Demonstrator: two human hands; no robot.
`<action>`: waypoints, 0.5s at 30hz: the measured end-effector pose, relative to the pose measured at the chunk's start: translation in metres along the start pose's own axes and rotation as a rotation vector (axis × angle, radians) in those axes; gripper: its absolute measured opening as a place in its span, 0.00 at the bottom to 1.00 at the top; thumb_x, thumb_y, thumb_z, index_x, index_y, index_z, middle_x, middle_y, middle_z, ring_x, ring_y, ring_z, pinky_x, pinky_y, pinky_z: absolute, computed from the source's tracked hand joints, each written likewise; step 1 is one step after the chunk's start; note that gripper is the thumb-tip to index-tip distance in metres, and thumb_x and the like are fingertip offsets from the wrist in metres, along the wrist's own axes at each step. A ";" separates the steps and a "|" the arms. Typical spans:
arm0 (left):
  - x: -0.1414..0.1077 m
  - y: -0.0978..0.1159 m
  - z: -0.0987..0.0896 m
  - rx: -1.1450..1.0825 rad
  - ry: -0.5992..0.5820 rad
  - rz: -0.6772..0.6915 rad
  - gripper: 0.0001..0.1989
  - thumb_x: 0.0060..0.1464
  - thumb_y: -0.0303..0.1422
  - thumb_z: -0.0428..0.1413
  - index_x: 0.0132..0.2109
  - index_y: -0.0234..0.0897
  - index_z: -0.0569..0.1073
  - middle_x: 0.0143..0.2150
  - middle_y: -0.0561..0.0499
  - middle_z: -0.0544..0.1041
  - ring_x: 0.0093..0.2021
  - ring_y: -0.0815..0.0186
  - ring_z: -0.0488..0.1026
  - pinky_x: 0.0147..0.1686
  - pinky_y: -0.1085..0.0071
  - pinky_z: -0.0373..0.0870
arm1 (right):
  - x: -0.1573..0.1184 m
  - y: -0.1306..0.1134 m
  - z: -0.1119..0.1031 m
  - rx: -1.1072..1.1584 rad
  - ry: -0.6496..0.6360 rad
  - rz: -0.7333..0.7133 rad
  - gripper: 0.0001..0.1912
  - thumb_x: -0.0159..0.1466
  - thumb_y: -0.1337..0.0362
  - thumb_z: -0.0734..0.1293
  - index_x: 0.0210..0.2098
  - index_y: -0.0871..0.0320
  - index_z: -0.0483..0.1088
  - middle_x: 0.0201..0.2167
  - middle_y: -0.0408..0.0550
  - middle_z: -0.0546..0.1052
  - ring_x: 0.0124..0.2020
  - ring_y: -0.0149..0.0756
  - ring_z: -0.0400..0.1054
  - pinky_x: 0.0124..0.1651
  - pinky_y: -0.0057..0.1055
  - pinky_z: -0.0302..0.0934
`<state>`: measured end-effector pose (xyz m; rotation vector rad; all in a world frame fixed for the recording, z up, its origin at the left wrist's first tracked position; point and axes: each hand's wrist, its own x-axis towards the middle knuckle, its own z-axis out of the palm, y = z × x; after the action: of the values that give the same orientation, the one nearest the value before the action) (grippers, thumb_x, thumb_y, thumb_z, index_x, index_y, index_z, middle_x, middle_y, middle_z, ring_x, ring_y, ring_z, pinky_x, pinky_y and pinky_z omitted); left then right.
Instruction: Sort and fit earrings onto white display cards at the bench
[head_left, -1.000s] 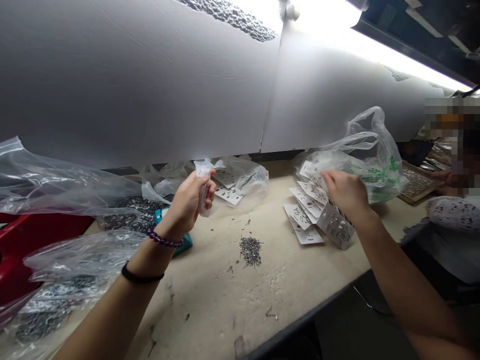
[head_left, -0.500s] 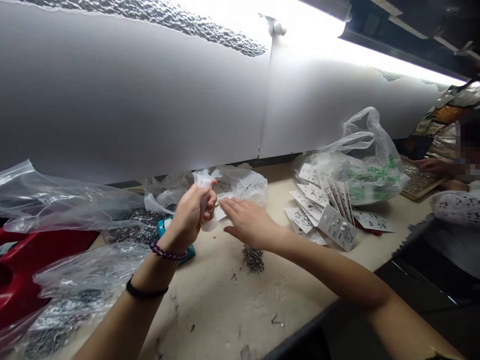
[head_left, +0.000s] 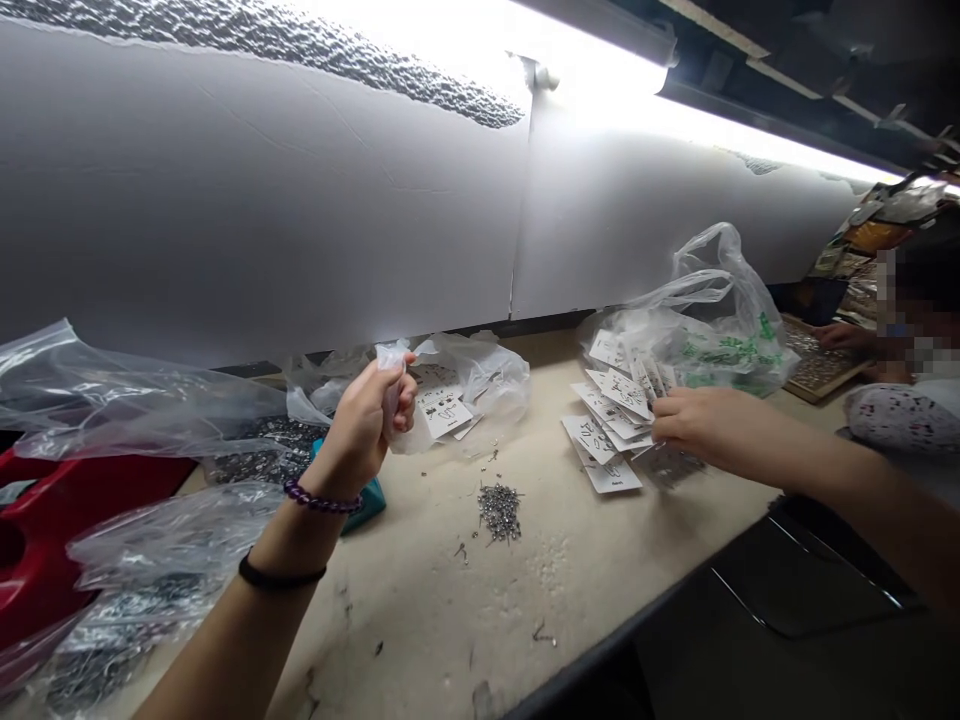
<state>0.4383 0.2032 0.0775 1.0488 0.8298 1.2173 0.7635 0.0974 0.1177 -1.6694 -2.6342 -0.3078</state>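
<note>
My left hand is closed on the gathered edge of a thin plastic bag, which lies at the back of the table with white cards inside. On the right, my right hand has its fingers closed on white earring cards at the edge of a fanned stack. The lower part of those cards is blurred. A small heap of metal pieces sits on the table between my hands.
Behind the stack stands a clear carrier bag with green print. Plastic bags of metal parts and a red container are at the left. A teal object is under my left wrist. At the far right, a person's hand rests by a tray.
My right hand has moved right, from beside the plastic bag to the card stack, and has closed on cards there. My left hand still grips the bag. The view has shifted slightly.
</note>
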 end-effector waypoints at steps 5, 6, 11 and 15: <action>0.000 0.000 -0.001 -0.002 0.000 -0.002 0.11 0.48 0.31 0.50 0.40 0.34 0.63 0.18 0.59 0.58 0.15 0.77 0.51 0.14 0.82 0.49 | 0.054 -0.048 -0.008 0.258 0.341 -0.022 0.11 0.63 0.61 0.57 0.36 0.56 0.70 0.32 0.46 0.72 0.32 0.30 0.65 0.33 0.29 0.60; 0.000 -0.001 -0.001 -0.001 0.001 -0.003 0.11 0.48 0.31 0.50 0.40 0.34 0.63 0.18 0.59 0.58 0.15 0.77 0.51 0.14 0.82 0.49 | 0.075 -0.063 0.007 0.250 0.386 -0.005 0.13 0.64 0.64 0.55 0.36 0.58 0.70 0.32 0.48 0.72 0.33 0.31 0.65 0.34 0.29 0.60; -0.001 -0.001 -0.002 -0.023 -0.013 -0.011 0.12 0.47 0.31 0.50 0.41 0.34 0.63 0.18 0.59 0.58 0.14 0.78 0.51 0.14 0.82 0.49 | 0.153 -0.120 0.085 0.094 0.201 -0.185 0.16 0.60 0.74 0.58 0.47 0.64 0.66 0.39 0.54 0.72 0.33 0.34 0.65 0.25 0.28 0.56; -0.001 0.000 -0.003 -0.030 0.001 0.000 0.12 0.46 0.31 0.50 0.41 0.34 0.63 0.18 0.59 0.58 0.15 0.77 0.51 0.14 0.82 0.49 | 0.115 -0.104 0.076 0.151 0.185 -0.180 0.13 0.62 0.67 0.58 0.46 0.61 0.65 0.41 0.50 0.71 0.36 0.33 0.65 0.29 0.27 0.57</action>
<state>0.4357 0.2031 0.0770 1.0240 0.8100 1.2270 0.6284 0.1699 0.0396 -1.2969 -2.6001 -0.2447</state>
